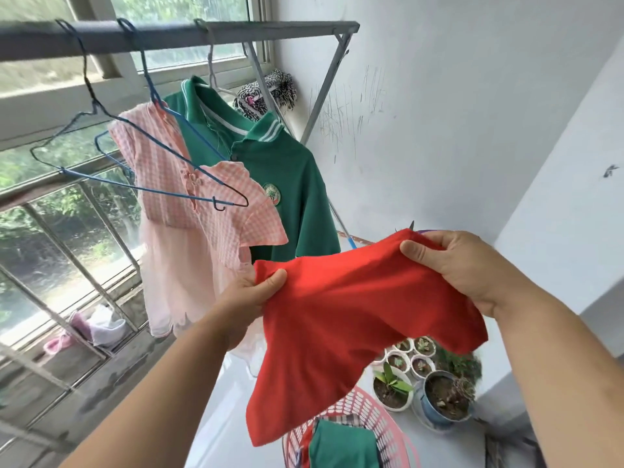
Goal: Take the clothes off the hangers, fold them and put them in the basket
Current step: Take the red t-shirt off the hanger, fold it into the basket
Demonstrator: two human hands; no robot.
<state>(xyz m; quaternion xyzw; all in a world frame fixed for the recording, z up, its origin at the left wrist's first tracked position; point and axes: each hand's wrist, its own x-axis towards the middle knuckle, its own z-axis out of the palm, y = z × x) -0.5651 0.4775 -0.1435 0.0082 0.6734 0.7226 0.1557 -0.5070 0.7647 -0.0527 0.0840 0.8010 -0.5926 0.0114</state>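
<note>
**Red garment held out by both hands over the basket**

Red garment hangs slack just below the middle of the view, off its hanger and not yet folded. It is stretched between two raised bare forearms. The left hand, at 7 o'clock, pinches one upper corner, thumb on top of the cloth and fingers tucked beneath. The right hand, at 4 o'clock and a little higher, grips the other upper edge. Its thumb is pressed across the front and its fingers are curled behind. The cloth's lower end droops towards 6 o'clock, just above the pink lattice basket on the floor. A folded green piece lies in the basket on checked cloth.

At 12 o'clock a grey rail crosses the top of the view on slanted legs. From it hang a bare wire hanger at 10 o'clock and a pink checked dress on a blue hanger at 9 o'clock. Right behind the dress is a green polo shirt with a white-striped collar. A black-and-white cloth sits bunched beyond the shirt.

A barred window with greenery outside fills 9 o'clock. A scribbled white wall takes up 2 o'clock. Potted plants cluster on the pale floor at 5 o'clock, beside the basket.
</note>
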